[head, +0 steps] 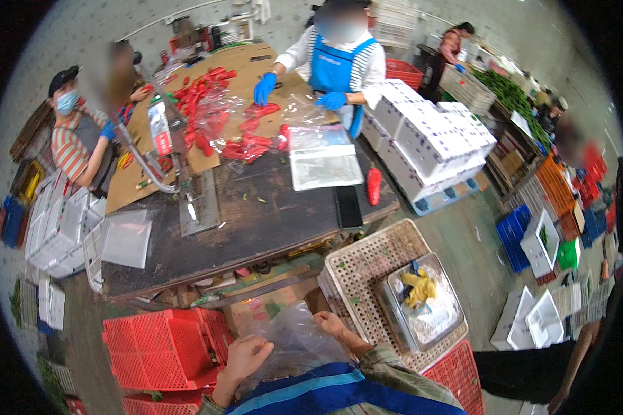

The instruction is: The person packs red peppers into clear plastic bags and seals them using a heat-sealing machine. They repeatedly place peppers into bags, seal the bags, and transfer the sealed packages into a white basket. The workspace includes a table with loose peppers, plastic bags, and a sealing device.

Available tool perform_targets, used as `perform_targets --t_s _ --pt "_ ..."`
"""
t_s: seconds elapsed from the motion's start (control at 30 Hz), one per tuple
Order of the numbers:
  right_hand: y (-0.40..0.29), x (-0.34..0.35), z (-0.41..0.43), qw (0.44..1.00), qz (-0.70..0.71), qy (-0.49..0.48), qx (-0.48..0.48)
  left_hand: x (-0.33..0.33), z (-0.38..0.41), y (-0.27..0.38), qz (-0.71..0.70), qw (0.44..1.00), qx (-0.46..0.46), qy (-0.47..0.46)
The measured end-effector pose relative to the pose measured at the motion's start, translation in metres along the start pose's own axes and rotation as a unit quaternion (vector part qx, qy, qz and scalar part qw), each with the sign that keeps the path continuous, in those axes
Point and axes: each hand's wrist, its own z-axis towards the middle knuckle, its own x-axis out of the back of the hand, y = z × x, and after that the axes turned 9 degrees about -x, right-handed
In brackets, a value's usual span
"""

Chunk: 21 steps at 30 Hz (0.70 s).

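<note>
A clear plastic bag spreads between my bare hands, low in front of my striped blue apron. My left hand grips its left side with curled fingers. At its right upper edge, my right hand pinches the film. Beyond them, on the dark tabletop, lie a stack of clear bags, a black phone and a single red pepper. Several bagged red peppers and a loose pile of red peppers are farther back. A metal bag-sealing or taping device stands at the left.
Red plastic crates stand at lower left; a beige perforated crate with a metal tray and yellow glove is at right. White foam boxes flank the table. A co-worker in blue gloves stands across; another is at left.
</note>
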Motion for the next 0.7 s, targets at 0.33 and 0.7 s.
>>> perform_targets --t_s 0.33,0.7 --pt "-0.018 -0.006 -0.002 0.992 -0.102 0.037 0.066 0.029 0.082 0.001 -0.093 0.994 -0.057 -0.026" --pt "-0.128 -0.013 0.009 0.994 -0.105 0.005 0.024 0.171 0.148 0.028 -0.306 0.936 -0.172 -0.021"
